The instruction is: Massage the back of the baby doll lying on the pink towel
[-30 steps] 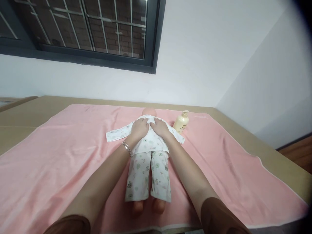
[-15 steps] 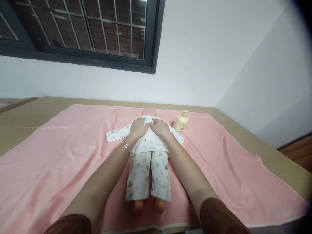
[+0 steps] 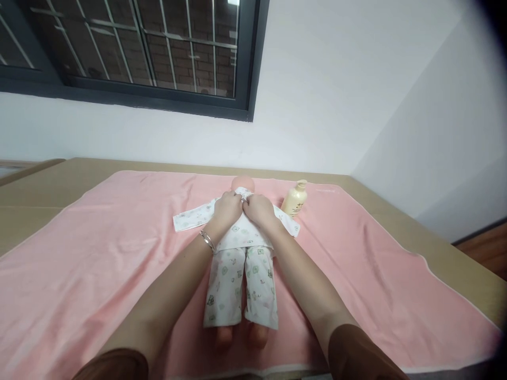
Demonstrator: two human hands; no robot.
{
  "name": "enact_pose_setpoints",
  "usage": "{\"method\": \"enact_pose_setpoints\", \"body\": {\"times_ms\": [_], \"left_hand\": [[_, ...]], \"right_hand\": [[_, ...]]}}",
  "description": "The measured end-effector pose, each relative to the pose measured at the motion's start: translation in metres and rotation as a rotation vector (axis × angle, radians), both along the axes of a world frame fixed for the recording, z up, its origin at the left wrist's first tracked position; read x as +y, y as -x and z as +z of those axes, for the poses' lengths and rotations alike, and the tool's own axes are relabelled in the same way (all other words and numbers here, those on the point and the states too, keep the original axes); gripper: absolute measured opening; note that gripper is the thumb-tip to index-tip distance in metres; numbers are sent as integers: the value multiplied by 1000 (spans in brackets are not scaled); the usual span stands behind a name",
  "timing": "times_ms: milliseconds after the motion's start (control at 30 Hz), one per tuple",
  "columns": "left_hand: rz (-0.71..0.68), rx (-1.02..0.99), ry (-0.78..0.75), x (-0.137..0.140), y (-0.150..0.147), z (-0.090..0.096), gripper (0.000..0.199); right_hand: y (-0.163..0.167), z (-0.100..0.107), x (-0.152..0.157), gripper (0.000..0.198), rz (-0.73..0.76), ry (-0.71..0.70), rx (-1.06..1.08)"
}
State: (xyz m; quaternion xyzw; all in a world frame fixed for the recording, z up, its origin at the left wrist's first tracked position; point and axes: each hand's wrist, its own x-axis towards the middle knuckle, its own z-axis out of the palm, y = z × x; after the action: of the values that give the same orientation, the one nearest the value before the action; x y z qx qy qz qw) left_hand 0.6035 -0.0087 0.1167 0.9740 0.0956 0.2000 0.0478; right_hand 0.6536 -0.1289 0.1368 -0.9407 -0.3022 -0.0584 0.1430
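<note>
A baby doll [image 3: 243,183] lies stretched out on a pink blanket [image 3: 119,237], its head away from me and its feet towards me. It wears a white printed shirt [image 3: 244,235] and matching trousers [image 3: 224,287]; both sleeves spread outward. My left hand [image 3: 228,207], with a silver bangle at the wrist, is closed on the upper middle of the shirt. Beside it my right hand [image 3: 259,208] is closed there too, with the knuckles almost touching. Cloth bunches between the two hands. The exact fingertip hold is partly hidden.
A pale yellow pump bottle [image 3: 295,198] stands just right of the doll's sleeve. Under the blanket is a wooden surface [image 3: 396,211] that meets the white wall [image 3: 317,105]. A dark-framed window [image 3: 158,97] with bars is at the upper left.
My hands lay flatter on the shirt with fingers spread. Now the fingers are curled in and gather the cloth at the middle. The doll and bottle have stayed put.
</note>
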Motion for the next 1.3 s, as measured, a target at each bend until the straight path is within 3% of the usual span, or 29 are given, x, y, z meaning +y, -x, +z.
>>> {"method": "enact_pose_setpoints", "body": {"times_ms": [300,633,833,1000,1167,1300], "left_hand": [[-73,58,223,21,-13,-18,49],[-56,72,242,21,-15,-21,53],[-11,66,237,18,-13,-20,51],[-50,48,106,3,-2,-4,40],[-158,18,167,1,2,9,30],[-146,16,214,6,3,13,26]], "right_hand": [[-25,-26,-3,45,37,-114,55],[-29,-32,-4,51,45,-102,66],[-20,-27,-1,56,-2,-73,130],[2,-19,7,61,-128,0,149],[11,-4,2,51,-58,48,157],[13,8,-5,42,4,77,174]]}}
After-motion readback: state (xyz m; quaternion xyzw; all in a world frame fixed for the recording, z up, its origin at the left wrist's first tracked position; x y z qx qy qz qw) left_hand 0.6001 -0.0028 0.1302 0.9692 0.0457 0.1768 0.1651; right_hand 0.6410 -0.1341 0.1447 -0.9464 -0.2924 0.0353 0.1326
